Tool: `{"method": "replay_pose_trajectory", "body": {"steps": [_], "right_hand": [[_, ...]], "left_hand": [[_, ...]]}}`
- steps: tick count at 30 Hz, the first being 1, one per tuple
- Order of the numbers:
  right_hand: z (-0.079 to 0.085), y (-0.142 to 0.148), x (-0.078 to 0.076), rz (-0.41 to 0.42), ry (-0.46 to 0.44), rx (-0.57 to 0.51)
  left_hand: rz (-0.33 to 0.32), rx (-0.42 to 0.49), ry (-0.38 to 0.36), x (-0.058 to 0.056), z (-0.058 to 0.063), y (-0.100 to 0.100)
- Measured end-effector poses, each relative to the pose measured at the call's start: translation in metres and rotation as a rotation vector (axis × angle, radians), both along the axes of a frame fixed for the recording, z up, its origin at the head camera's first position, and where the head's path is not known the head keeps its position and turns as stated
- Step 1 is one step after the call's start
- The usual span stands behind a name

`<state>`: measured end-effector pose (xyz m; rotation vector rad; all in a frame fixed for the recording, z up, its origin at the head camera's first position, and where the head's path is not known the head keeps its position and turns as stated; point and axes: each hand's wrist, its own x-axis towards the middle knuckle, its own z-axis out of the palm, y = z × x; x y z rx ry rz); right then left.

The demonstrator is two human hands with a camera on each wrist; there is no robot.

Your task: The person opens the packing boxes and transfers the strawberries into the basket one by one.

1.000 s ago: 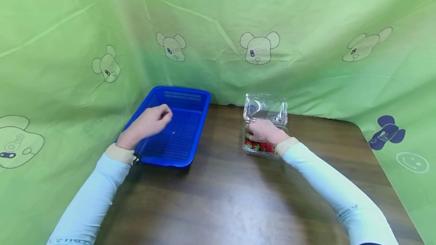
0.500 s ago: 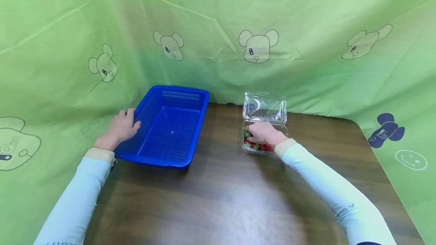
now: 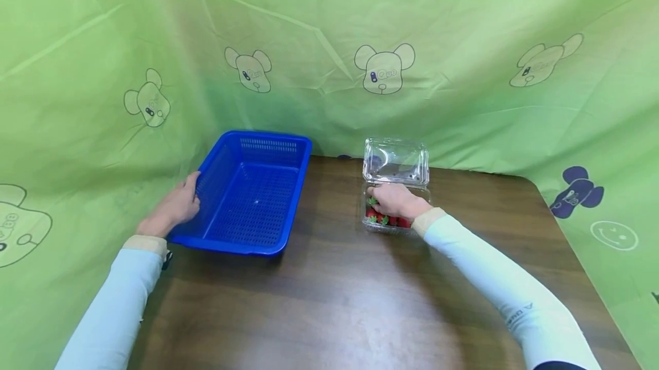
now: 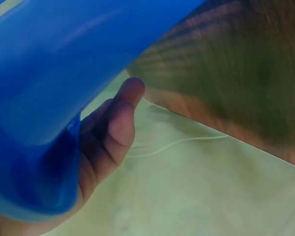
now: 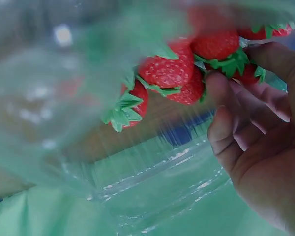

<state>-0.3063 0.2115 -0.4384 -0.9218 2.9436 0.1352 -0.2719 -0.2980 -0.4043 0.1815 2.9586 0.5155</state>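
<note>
My left hand (image 3: 172,207) grips the left rim of an upright blue plastic basket (image 3: 296,193). In the left wrist view, fingers (image 4: 122,123) reach beneath the rim. My right hand (image 3: 396,199) is inside a clear plastic clamshell box (image 3: 368,223) of red strawberries (image 3: 403,223). From the right wrist view, its thumb and fingers pinch a strawberry (image 5: 247,74) by its green leafy end. More strawberries (image 5: 168,71) lie beside it. The back of the hand covers part of the box in the head view.
The clamshell's raised lid (image 3: 396,158) leans back near the green curtain (image 3: 319,95). That curtain, printed with bear faces, closes off the back and sides. A brown wooden table (image 3: 329,295) extends in front of the basket and box.
My left hand has moved left from above the basket and taken hold of its left rim. The right hand stays in the clamshell box. The head view has shifted slightly.
</note>
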Motion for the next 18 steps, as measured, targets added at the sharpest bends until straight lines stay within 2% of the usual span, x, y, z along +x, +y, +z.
{"method": "replay_pose_trajectory", "body": {"steps": [7, 13, 16, 18], "right_hand": [[0.019, -0.001, 0.000, -0.009, -0.044, -0.028], [0.050, -0.008, -0.007, -0.023, -0.064, -0.062], [0.066, -0.013, -0.012, -0.021, -0.090, -0.084], [0.077, -0.017, -0.015, -0.006, -0.076, -0.082]], "left_hand": [[-0.012, 0.003, 0.063, 0.002, -0.008, -0.002], [-0.002, 0.014, 0.107, 0.003, -0.010, -0.001], [0.004, 0.014, 0.108, 0.002, -0.009, -0.001], [0.006, 0.018, 0.097, 0.001, -0.009, 0.000]]}}
